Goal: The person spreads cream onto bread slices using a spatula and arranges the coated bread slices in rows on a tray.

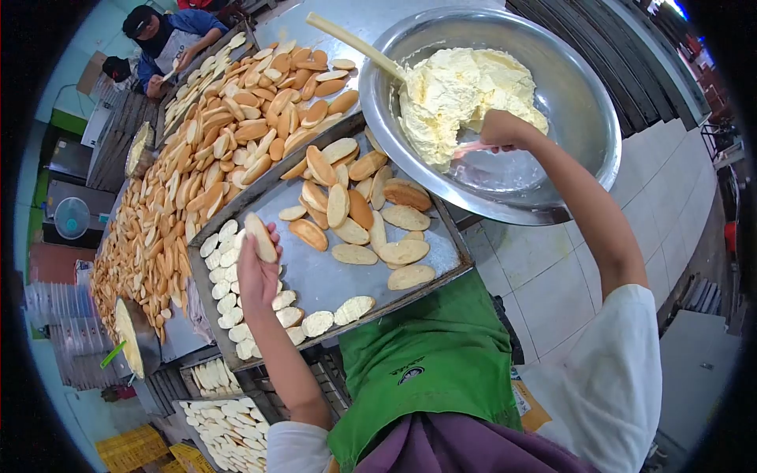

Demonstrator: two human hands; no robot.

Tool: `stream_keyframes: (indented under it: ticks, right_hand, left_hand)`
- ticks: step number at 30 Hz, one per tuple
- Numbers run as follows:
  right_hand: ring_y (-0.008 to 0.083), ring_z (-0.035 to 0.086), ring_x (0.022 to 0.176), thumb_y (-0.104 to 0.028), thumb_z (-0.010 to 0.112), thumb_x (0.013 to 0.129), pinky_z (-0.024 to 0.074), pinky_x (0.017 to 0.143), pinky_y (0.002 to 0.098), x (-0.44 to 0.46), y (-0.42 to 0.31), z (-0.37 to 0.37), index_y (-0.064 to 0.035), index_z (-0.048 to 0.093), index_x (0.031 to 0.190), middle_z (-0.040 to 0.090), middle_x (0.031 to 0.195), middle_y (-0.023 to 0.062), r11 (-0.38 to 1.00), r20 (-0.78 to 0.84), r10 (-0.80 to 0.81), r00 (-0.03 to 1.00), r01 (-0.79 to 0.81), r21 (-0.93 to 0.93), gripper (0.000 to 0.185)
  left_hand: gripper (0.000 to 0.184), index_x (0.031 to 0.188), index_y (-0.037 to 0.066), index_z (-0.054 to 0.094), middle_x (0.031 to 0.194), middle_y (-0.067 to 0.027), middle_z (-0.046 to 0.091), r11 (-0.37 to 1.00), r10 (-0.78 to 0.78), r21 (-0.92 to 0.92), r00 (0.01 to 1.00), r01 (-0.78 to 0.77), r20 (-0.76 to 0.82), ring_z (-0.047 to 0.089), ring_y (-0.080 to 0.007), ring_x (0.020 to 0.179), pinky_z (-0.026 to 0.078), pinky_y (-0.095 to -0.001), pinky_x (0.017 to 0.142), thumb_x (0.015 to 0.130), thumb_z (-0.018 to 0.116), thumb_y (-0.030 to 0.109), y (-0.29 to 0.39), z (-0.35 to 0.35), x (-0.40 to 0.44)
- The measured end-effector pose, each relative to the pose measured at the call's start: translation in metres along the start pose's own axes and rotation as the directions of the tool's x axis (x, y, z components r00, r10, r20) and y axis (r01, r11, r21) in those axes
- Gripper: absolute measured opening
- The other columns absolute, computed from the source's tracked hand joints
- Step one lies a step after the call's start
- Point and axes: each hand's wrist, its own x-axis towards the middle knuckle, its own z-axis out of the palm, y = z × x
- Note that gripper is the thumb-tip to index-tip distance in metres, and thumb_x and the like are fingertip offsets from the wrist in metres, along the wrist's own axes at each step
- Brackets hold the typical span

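Observation:
My left hand [257, 276] is closed around a halved bread roll [258, 235], raised above the left side of a metal tray [298, 264]. Gripped in my right hand [505, 131] is a pink spatula [471, 147], its far end against the pale yellow cream [473, 83] in a large steel bowl [579, 87]. Whether the spatula's tip is sunk into the cream is hard to see. Bare bread halves [405, 252] lie loosely on the tray's right part. Cream-covered halves [318, 324] line its left and front edges.
A wooden stick [355, 46] leans out of the bowl. Beyond the tray spreads a big heap of bread pieces [229, 142]. Another person [169, 47] works at the far left. Lower left, a further tray holds coated bread halves [229, 433]. Stacked dark trays [591, 55] stand behind the bowl.

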Motion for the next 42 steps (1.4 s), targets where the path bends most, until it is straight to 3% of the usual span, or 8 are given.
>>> stream_keyframes:
  ticks: [5, 15, 22, 25, 30, 33, 37, 42]
  right_hand:
    - [0.0117, 0.040, 0.034, -0.009, 0.056, 0.066, 0.0287, 0.032, 0.0266, -0.006, 0.001, -0.007, 0.0018, 0.058, 0.057, 0.048, 0.045, 0.0053, 0.968, -0.039, -0.052, 0.998, 0.060, 0.242, 0.014]
    - [0.0027, 0.042, 0.047, -0.016, 0.052, 0.085, 0.0330, 0.040, 0.0183, -0.130, -0.001, -0.020, -0.0018, 0.058, 0.098, 0.053, 0.066, -0.0014, 0.731, -0.337, -0.077, 0.939, 0.283, 0.621, 0.020]
    - [0.0100, 0.052, 0.071, 0.002, 0.057, 0.077, 0.0415, 0.060, 0.0205, -0.168, -0.076, 0.090, 0.0006, 0.061, 0.094, 0.058, 0.083, 0.0057, 0.339, -0.528, -0.425, 0.735, 0.670, 0.660, 0.018]
    - [0.0127, 0.053, 0.078, 0.004, 0.060, 0.073, 0.0421, 0.065, 0.0221, -0.165, -0.099, 0.120, -0.0003, 0.063, 0.092, 0.057, 0.087, 0.0068, 0.221, -0.496, -0.421, 0.759, 0.616, 0.756, 0.019]
    - [0.0146, 0.054, 0.077, 0.004, 0.065, 0.068, 0.0432, 0.064, 0.0244, -0.162, -0.109, 0.137, -0.0050, 0.067, 0.088, 0.058, 0.085, 0.0063, 0.335, -0.484, -0.404, 0.776, 0.618, 0.712, 0.022]
    - [0.0179, 0.055, 0.075, 0.005, 0.064, 0.067, 0.0452, 0.064, 0.0250, -0.157, -0.096, 0.128, -0.0066, 0.067, 0.090, 0.058, 0.084, 0.0071, 0.621, -0.677, -0.495, 0.545, 0.767, 0.163, 0.026]
    - [0.0212, 0.055, 0.077, 0.004, 0.064, 0.066, 0.0439, 0.065, 0.0273, -0.164, -0.102, 0.124, -0.0066, 0.067, 0.089, 0.058, 0.080, 0.0064, 0.521, -0.654, -0.309, 0.690, 0.698, 0.491, 0.025]
    - [0.0210, 0.055, 0.076, 0.005, 0.063, 0.066, 0.0434, 0.065, 0.0273, -0.158, -0.095, 0.129, -0.0055, 0.067, 0.087, 0.058, 0.080, 0.0079, 0.580, -0.542, -0.532, 0.650, 0.746, 0.326, 0.024]
  left_hand:
    - [0.045, 0.130, -0.003, 0.022, 0.130, -0.0230, 0.032, 0.894, -0.041, -0.441, 0.994, 0.080, 0.097, 0.043, -0.0308, 0.114, 0.039, -0.0397, 0.096, 0.093, 0.034, 0.019, -0.014, 0.039, -0.053]
    - [0.054, 0.130, 0.000, 0.022, 0.125, -0.0228, 0.038, 0.920, -0.011, -0.381, 0.976, 0.095, 0.218, 0.044, -0.0316, 0.114, 0.042, -0.0392, 0.094, 0.087, 0.049, 0.016, -0.039, 0.080, -0.056]
    - [0.060, 0.130, 0.002, 0.024, 0.119, -0.0174, 0.046, 0.941, -0.029, -0.309, 0.942, 0.138, 0.333, 0.052, -0.0271, 0.106, 0.051, -0.0344, 0.081, 0.082, 0.057, 0.017, -0.037, 0.104, -0.059]
    - [0.060, 0.130, 0.004, 0.024, 0.118, -0.0134, 0.047, 0.927, -0.034, -0.345, 0.947, 0.150, 0.320, 0.054, -0.0224, 0.102, 0.052, -0.0315, 0.078, 0.081, 0.059, 0.015, -0.035, 0.102, -0.067]
    - [0.060, 0.129, 0.005, 0.026, 0.118, -0.0109, 0.048, 0.885, -0.050, -0.429, 0.953, 0.181, 0.299, 0.056, -0.0201, 0.099, 0.054, -0.0301, 0.076, 0.081, 0.059, 0.016, -0.034, 0.093, -0.068]
    - [0.062, 0.128, 0.006, 0.027, 0.118, -0.0108, 0.048, 0.873, 0.037, -0.479, 0.968, 0.090, 0.250, 0.055, -0.0205, 0.101, 0.054, -0.0303, 0.077, 0.078, 0.062, 0.014, -0.035, 0.087, -0.067]
    - [0.063, 0.128, 0.009, 0.029, 0.122, -0.0116, 0.045, 0.915, 0.102, -0.403, 0.979, -0.021, 0.178, 0.051, -0.0220, 0.106, 0.051, -0.0336, 0.082, 0.075, 0.065, 0.008, -0.033, 0.079, -0.064]
    - [0.058, 0.128, 0.013, 0.030, 0.124, -0.0127, 0.043, 0.872, 0.192, -0.479, 0.971, -0.100, 0.146, 0.049, -0.0222, 0.110, 0.050, -0.0338, 0.084, 0.078, 0.060, 0.005, -0.030, 0.071, -0.065]
